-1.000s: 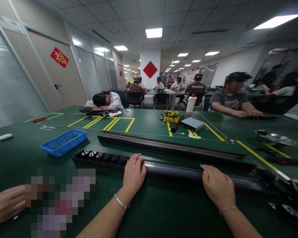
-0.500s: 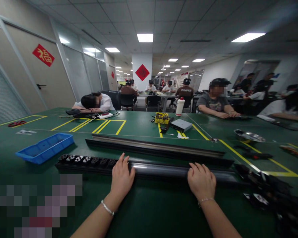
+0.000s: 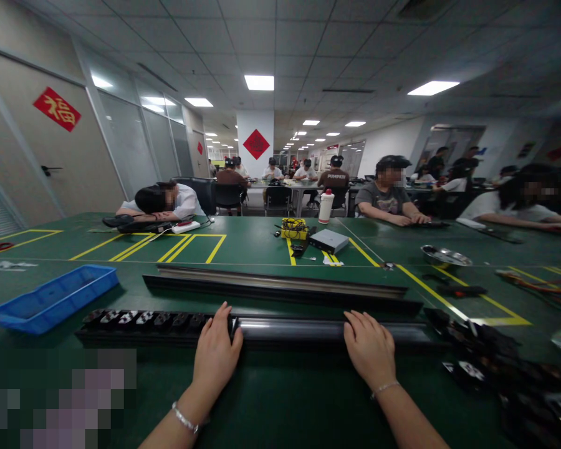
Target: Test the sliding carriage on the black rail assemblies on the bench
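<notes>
A long black rail with a channel along its length (image 3: 285,329) lies crosswise on the green table. Its left part holds a row of small black blocks, some with silvery tops (image 3: 128,317). My left hand (image 3: 217,349) is closed over the rail at the right end of that row, fingers reaching to the far edge and thumb apart on the near side. Over the bare, shiny right part, my right hand (image 3: 370,348) curls its fingers across the rail; its thumb is hidden. Behind lies a second long dark rail (image 3: 280,287), untouched.
A blue tray (image 3: 51,302) sits at the left. Dark parts are heaped (image 3: 490,349) at the right, with a metal bowl (image 3: 446,255) farther back. A grey box (image 3: 328,241) and a white bottle (image 3: 326,207) stand across the table, where several people sit.
My view has turned a little, so the whole scene sits lower and mostly farther left. Both hands keep their places on the rail; the blocks look unmoved.
</notes>
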